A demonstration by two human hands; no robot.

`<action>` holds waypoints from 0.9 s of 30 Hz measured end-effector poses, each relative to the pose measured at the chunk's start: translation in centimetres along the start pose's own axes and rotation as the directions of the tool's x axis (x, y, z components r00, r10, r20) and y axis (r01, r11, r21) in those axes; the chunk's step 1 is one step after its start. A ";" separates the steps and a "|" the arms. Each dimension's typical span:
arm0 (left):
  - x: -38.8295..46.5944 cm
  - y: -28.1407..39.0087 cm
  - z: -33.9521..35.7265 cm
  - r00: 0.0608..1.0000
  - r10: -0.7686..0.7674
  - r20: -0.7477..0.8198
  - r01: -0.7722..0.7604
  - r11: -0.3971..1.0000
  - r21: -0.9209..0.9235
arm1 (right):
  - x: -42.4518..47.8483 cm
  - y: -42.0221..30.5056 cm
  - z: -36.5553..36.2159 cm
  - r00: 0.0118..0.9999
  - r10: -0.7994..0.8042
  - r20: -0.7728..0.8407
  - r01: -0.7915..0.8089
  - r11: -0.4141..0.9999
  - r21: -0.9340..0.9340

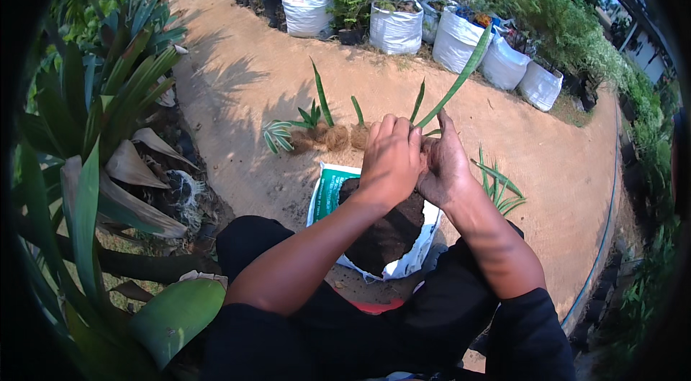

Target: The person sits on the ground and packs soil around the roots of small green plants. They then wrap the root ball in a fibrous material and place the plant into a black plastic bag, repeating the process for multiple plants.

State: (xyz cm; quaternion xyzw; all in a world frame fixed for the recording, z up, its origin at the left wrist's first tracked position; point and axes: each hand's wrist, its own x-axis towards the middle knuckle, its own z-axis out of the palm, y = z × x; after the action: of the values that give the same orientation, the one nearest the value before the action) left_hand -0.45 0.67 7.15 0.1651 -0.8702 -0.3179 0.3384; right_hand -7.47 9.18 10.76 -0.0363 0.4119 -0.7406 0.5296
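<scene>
Over an opened bag of dark soil (pixel 378 243), my left hand (pixel 391 157) and my right hand (pixel 444 167) are cupped together around the base of a snake plant. Its one long green leaf (pixel 463 76) slants up and to the right from between my fingers. The base itself is mostly hidden by my palms. Dirt darkens my right fingers and palm. Beyond the bag stands a row of small plants with fibre-wrapped root balls, among them a ball with an upright leaf (pixel 336 138) and a ball with a short leaf (pixel 359 136). A variegated plant (pixel 278 136) is at the row's left end.
Loose narrow-leaved plants (pixel 499 186) lie right of the bag on the paved path (pixel 232 111). Large leafy plants (pixel 129 78) crowd the left side. White planting sacks (pixel 397 27) line the far edge. A blue hose (pixel 605 230) runs along the right edge.
</scene>
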 end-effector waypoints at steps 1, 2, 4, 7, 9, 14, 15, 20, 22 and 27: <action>0.0 0.1 0.2 1.000 -0.015 -0.012 0.015 1.000 0.004 | -0.1 0.0 0.0 1.000 0.013 0.010 -0.014 1.000 0.008; -0.1 0.1 0.2 1.000 -0.016 -0.023 0.015 1.000 -0.017 | -0.2 0.0 -0.1 0.999 0.027 0.019 -0.027 0.999 0.017; -0.3 -0.2 -0.4 0.999 -0.006 -0.038 0.004 0.999 -0.037 | -0.3 0.4 0.3 0.999 0.019 0.044 -0.021 0.999 0.043; -0.5 -1.2 -1.2 0.996 0.044 -0.074 -0.045 0.999 -0.017 | -0.2 1.3 1.6 0.997 -0.025 0.074 0.018 0.996 0.084; -0.5 -1.7 -2.0 0.998 0.026 -0.056 -0.028 0.999 -0.033 | 0.4 1.5 1.9 0.995 -0.037 0.095 0.026 0.993 0.116; -0.4 -2.9 -1.9 0.998 0.069 -0.004 -0.069 0.993 -0.100 | 1.6 1.6 1.6 0.996 0.002 0.090 -0.011 0.995 0.095; -0.3 -3.1 -1.7 0.996 0.087 0.023 -0.084 0.991 -0.108 | 1.6 1.5 1.4 0.995 -0.001 0.100 -0.006 0.997 0.073; -0.7 -2.6 -0.9 0.997 0.066 0.033 -0.062 0.994 -0.089 | 1.1 0.9 1.0 0.998 0.011 0.063 -0.011 1.000 0.007; -0.7 -2.5 -1.5 0.996 0.090 0.017 -0.088 0.994 -0.063 | 0.6 0.9 1.5 0.996 0.016 0.092 -0.018 1.000 0.014; -0.1 -3.0 -0.7 0.960 0.244 -0.139 -0.247 0.969 -0.005 | 1.4 0.2 -1.0 0.967 0.041 0.250 -0.044 0.999 0.005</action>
State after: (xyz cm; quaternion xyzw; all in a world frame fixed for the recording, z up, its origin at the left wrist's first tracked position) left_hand 0.34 -1.79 5.53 0.0736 -0.8550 -0.2708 0.4362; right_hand -8.45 8.54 9.46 -0.1175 0.3390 -0.7207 0.5932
